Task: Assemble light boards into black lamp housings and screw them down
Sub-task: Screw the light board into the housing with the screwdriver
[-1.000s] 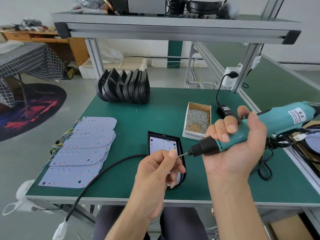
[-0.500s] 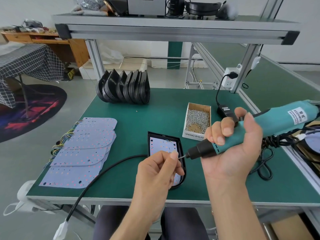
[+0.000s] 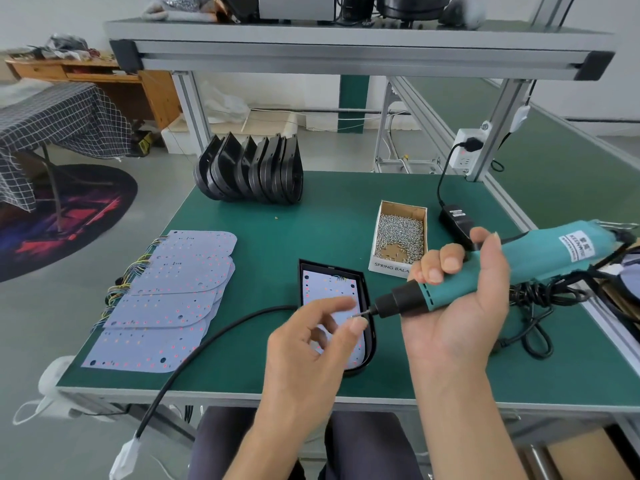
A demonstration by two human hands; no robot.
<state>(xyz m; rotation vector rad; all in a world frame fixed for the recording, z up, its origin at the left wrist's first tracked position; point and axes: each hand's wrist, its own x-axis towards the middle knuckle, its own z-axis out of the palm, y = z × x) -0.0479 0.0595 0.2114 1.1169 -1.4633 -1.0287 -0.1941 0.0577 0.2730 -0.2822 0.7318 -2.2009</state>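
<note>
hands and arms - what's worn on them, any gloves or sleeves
No gloves, rings or watch show on the left hand or the right hand. Both forearms are bare down to the frame's bottom edge, with no sleeve in view. Fingernails are short and unpainted.

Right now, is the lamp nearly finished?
Not yet. One light board already lies in the black housing. The right hand grips the electric screwdriver; the left hand is at its tip. Loose boards and empty housings wait.

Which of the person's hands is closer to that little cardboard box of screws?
Right. The right hand, gripping the screwdriver, overlaps the screw box's near corner; the left hand is lower, over the lamp housing.
</note>
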